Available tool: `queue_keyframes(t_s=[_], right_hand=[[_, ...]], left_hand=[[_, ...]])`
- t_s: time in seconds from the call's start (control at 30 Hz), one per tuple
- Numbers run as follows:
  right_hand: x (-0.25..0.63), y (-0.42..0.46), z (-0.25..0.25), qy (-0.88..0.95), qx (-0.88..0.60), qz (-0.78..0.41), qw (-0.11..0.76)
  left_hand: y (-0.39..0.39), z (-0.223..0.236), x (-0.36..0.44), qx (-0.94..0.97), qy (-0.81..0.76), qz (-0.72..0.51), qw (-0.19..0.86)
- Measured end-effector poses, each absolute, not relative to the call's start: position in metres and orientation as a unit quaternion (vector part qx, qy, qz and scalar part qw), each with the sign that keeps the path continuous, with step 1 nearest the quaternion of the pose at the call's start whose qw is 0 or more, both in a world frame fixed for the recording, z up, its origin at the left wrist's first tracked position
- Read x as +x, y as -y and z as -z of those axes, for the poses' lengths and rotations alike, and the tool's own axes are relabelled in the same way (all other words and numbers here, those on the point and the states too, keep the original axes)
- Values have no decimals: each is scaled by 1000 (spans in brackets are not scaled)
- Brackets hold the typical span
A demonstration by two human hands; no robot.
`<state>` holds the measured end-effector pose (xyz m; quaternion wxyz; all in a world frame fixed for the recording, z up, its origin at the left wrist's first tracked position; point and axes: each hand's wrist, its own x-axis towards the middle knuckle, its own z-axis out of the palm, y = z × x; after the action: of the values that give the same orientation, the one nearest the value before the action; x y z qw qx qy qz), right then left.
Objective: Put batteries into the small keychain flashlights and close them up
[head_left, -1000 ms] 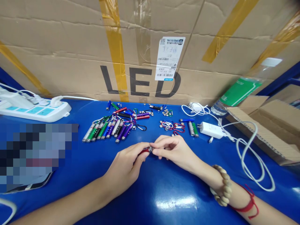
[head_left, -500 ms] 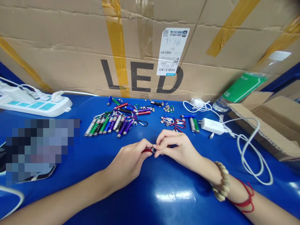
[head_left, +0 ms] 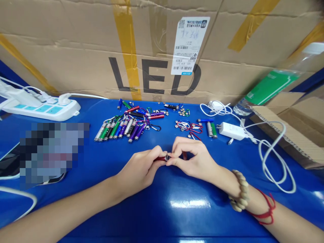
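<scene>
My left hand (head_left: 143, 167) is closed round a small red keychain flashlight (head_left: 160, 158), its metal end pointing right. At that end, the thumb and forefinger of my right hand (head_left: 191, 156) are pinched together; whatever is between them is too small to make out. Past my hands lies a row of finished-looking flashlights (head_left: 120, 129) in silver, green, black, blue and purple, many with carabiner clips. Red and silver carabiner clips (head_left: 196, 128) lie beyond my right hand, with several button cells (head_left: 181, 110) scattered near them.
A large cardboard box (head_left: 83, 67) marked LED backs the blue table (head_left: 141, 216). To the left are a white power strip (head_left: 48, 111) and a blurred-out phone (head_left: 10, 165). A white charger (head_left: 232, 131) with cable, a green-labelled bottle (head_left: 272, 86) and an open carton (head_left: 283, 135) stand right.
Both hands stay together on the red flashlight. The right fingertips have shifted slightly at its metal end, with the other fingers curled higher. The whole view has tilted a little downward.
</scene>
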<state>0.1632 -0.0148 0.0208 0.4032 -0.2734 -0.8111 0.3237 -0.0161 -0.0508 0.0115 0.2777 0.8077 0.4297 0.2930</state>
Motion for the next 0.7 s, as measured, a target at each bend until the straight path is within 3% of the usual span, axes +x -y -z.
queue_keyframes(t_s=[0.33,0.7], right_hand=[[160,16,-19,792,-327,-341,386],[158,15,-19,775,-361,-365,370]], left_hand=[[50,-10,-15,823,-438,-316,178],[50,-9,-16,816,-463,-308,157]])
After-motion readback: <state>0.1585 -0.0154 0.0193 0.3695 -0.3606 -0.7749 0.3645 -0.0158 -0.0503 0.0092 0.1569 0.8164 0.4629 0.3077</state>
